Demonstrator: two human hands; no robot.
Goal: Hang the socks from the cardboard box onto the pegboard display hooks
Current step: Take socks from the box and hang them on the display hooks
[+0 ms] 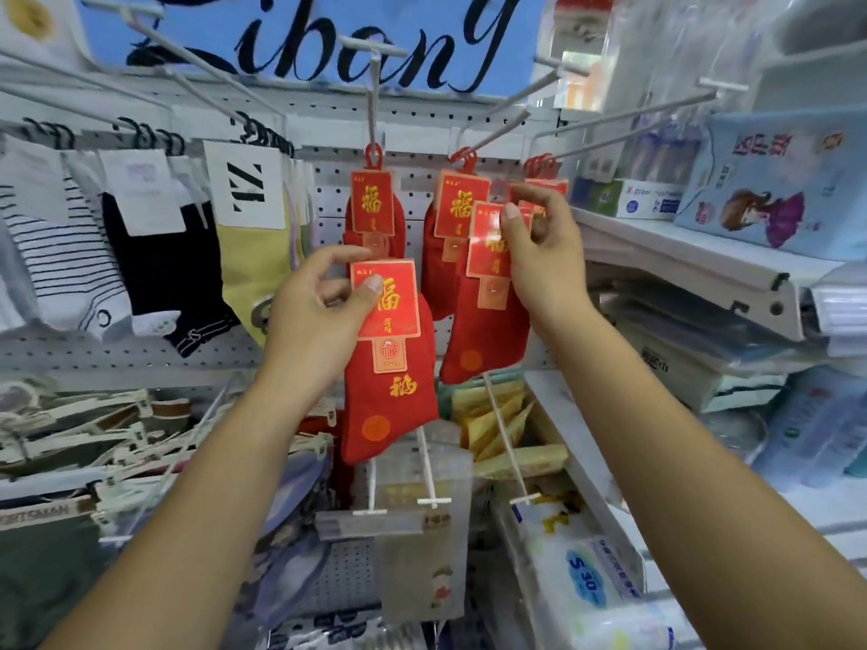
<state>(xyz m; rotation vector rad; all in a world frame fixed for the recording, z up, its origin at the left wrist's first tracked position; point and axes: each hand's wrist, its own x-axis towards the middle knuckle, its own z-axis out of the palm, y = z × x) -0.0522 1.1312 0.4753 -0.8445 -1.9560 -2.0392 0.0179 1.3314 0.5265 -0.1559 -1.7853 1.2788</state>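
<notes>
The right hand (544, 255) hides the top of its red sock (488, 330); the blue sign (197, 21) is cut off above.

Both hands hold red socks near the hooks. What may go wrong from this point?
1. The right hand pinches its red sock pack only by the card; it may slip before reaching a hook.
2. The left hand holds a second red sock pack near the lower hooks, where it may snag.

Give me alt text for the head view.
The left hand holds a red sock pair by its card in front of the pegboard; the right hand pinches a second red pair beside hung red pairs on hooks.
</notes>
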